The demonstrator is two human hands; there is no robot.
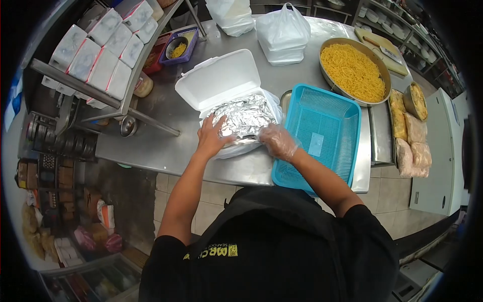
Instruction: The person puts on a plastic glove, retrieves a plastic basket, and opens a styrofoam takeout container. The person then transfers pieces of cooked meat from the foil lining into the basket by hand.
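A white foam takeaway box (219, 80) lies with its lid raised on the metal table. Crumpled aluminium foil (242, 115) fills its base, covering whatever is underneath. My left hand (212, 137), bare, rests on the near left side of the foil with fingers spread. Over at the right edge, my right hand (279, 143) wears a clear plastic glove, its fingers curled in on the foil's edge. A white plastic bag (274, 103) shows under and beside the box. Close by my right hand stands a blue plastic basket (354, 126).
A large pan of yellow noodles (352, 70) sits back right, near a cutting board (370, 36) with a knife. Bagged foam boxes (283, 32) stand behind. A metal shelf (121, 103) with wrapped packs overhangs the left, above a purple basket (188, 50).
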